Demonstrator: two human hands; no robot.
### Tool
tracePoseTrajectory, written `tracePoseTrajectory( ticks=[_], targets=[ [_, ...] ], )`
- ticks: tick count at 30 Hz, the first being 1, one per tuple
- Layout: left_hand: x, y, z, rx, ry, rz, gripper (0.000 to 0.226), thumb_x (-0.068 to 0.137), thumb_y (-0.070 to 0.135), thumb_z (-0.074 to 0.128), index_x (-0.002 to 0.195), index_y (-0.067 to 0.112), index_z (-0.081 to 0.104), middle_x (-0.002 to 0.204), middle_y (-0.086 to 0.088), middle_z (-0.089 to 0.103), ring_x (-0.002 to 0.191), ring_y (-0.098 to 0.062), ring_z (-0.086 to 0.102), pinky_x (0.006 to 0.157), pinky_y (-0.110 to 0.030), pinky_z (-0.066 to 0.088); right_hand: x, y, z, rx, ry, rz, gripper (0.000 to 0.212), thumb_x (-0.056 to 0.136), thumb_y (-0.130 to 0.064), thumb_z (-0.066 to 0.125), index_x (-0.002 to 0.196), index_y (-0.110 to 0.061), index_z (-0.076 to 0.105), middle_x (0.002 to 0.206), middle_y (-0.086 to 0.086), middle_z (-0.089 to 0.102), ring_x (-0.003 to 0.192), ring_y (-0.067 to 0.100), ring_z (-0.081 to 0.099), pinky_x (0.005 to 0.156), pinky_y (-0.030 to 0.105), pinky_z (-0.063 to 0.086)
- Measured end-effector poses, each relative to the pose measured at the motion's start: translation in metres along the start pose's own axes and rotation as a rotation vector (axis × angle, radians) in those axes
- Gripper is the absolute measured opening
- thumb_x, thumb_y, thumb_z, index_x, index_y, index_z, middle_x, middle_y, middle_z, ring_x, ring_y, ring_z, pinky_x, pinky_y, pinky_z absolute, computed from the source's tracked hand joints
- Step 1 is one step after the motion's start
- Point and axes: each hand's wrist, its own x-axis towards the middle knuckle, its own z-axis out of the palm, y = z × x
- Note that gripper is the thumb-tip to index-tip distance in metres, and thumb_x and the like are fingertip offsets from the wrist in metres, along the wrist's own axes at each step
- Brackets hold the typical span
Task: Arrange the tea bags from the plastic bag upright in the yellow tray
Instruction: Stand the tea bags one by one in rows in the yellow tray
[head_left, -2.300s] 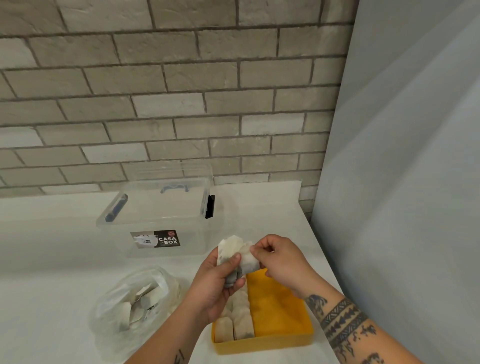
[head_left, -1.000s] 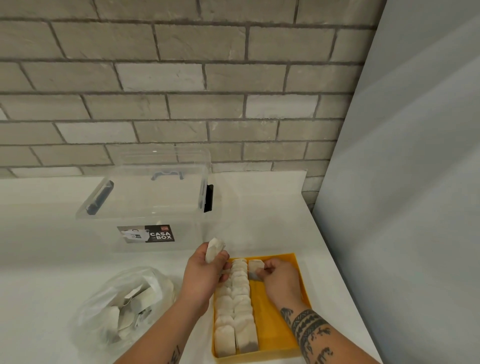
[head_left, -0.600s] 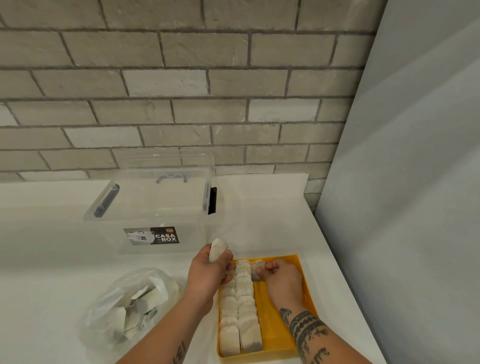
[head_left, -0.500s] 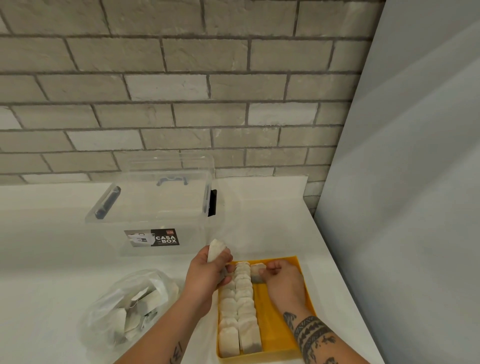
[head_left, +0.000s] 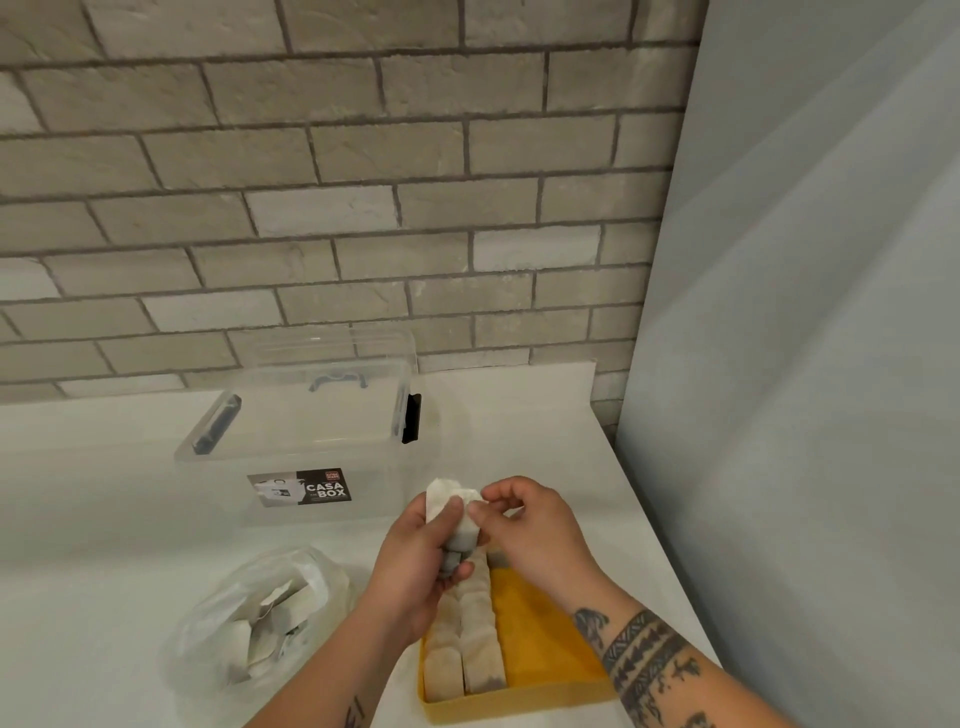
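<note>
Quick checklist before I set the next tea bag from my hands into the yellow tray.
1. Left hand grips the tea bag stack: ok.
2. Right hand pinches the stack's top bag: ok.
3. Yellow tray has bare floor on its right side: ok.
4. Tray rows stand upright: ok near you; far end hidden by hands, cannot tell.
5. Plastic bag holds more bags: ok.

Right hand (head_left: 530, 530) has risen from yellow tray (head_left: 540, 639); pinches tea bags (head_left: 451, 512) in left hand (head_left: 415, 566).
</note>
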Motion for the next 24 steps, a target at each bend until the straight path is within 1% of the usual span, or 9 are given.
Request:
tracePoseTrajectory(
  ticks=[2,6,11,14,16,18,20,22,24],
  targets=[
    [-0.002,-0.002,0.002,0.023,0.018,0.021,0.025,0.098,0.027,0.066,0.119,0.014,0.068,0.092,-0.012,0.073,0.076,-0.020,0.065,0.054,-0.026,0.051,-0.003,-0.001,0.001,-0.019,0.012,-0.009,0.020,0.088,-0.042,0.072,0.100,-0.027,0.069,0.091,-0.014,0.068,0.083,0.001,0.064,0.068,0.010,0.047],
    [-0.004,-0.005,0.003,0.037,0.029,0.029,0.026,0.093,0.024,0.072,0.118,0.017,0.068,0.097,-0.012,0.073,0.083,-0.023,0.063,0.058,-0.029,0.052,-0.005,0.002,-0.002,0.025,0.037,0.002,0.011,0.091,-0.035,0.069,0.093,-0.024,0.071,0.087,-0.011,0.069,0.081,0.004,0.064,0.068,0.014,0.048],
    [-0.004,-0.007,-0.001,0.133,0.038,0.073,0.025,0.090,0.016,0.076,0.114,0.019,0.070,0.095,-0.010,0.073,0.073,-0.016,0.065,0.064,-0.032,0.052,-0.003,0.002,-0.011,0.010,0.036,-0.010,0.010,0.088,-0.035,0.074,0.092,-0.027,0.072,0.087,-0.012,0.070,0.083,0.004,0.065,0.074,0.017,0.052],
    [-0.003,-0.006,0.002,0.072,0.047,0.089,0.022,0.091,0.015,0.074,0.113,0.017,0.071,0.088,-0.006,0.073,0.067,-0.011,0.064,0.063,-0.032,0.052,-0.001,0.000,-0.016,0.091,0.040,-0.026,0.015,0.084,-0.035,0.078,0.096,-0.029,0.072,0.092,-0.012,0.072,0.088,0.004,0.067,0.081,0.023,0.057],
    [-0.002,-0.005,0.004,0.034,0.052,0.098,0.020,0.092,0.014,0.073,0.111,0.018,0.071,0.087,-0.004,0.073,0.067,-0.011,0.063,0.063,-0.030,0.053,-0.001,0.000,-0.019,0.126,0.015,-0.032,0.018,0.082,-0.033,0.080,0.097,-0.029,0.072,0.093,-0.012,0.074,0.089,0.003,0.069,0.082,0.024,0.058],
    [-0.001,-0.003,0.004,0.026,0.043,0.102,0.017,0.093,0.014,0.072,0.109,0.019,0.071,0.084,-0.003,0.072,0.065,-0.009,0.064,0.063,-0.029,0.053,-0.001,0.001,-0.018,0.072,-0.031,-0.037,0.014,0.083,-0.032,0.079,0.095,-0.028,0.074,0.090,-0.012,0.074,0.085,0.002,0.069,0.079,0.021,0.058],
    [0.000,-0.002,0.004,0.033,0.034,0.097,0.015,0.093,0.013,0.072,0.107,0.018,0.070,0.082,-0.002,0.070,0.063,-0.007,0.063,0.062,-0.029,0.053,-0.001,0.002,-0.015,0.020,-0.054,-0.040,0.006,0.086,-0.031,0.077,0.087,-0.026,0.074,0.081,-0.011,0.073,0.074,-0.001,0.066,0.069,0.016,0.054],
    [0.003,-0.002,0.002,0.032,0.046,0.097,0.014,0.094,0.016,0.071,0.108,0.017,0.069,0.084,-0.003,0.071,0.068,-0.009,0.066,0.061,-0.029,0.053,0.003,0.005,-0.012,0.000,-0.019,-0.020,0.009,0.087,-0.028,0.076,0.081,-0.025,0.072,0.074,-0.011,0.070,0.067,-0.002,0.063,0.062,0.013,0.047],
    [0.006,-0.002,-0.004,0.009,0.093,0.099,0.015,0.096,0.021,0.069,0.110,0.016,0.067,0.091,-0.003,0.073,0.078,-0.015,0.068,0.060,-0.029,0.052,0.009,0.013,-0.010,-0.029,0.052,0.016,0.010,0.088,-0.028,0.075,0.079,-0.025,0.070,0.074,-0.010,0.070,0.069,0.001,0.064,0.064,0.015,0.049]
  ],
)
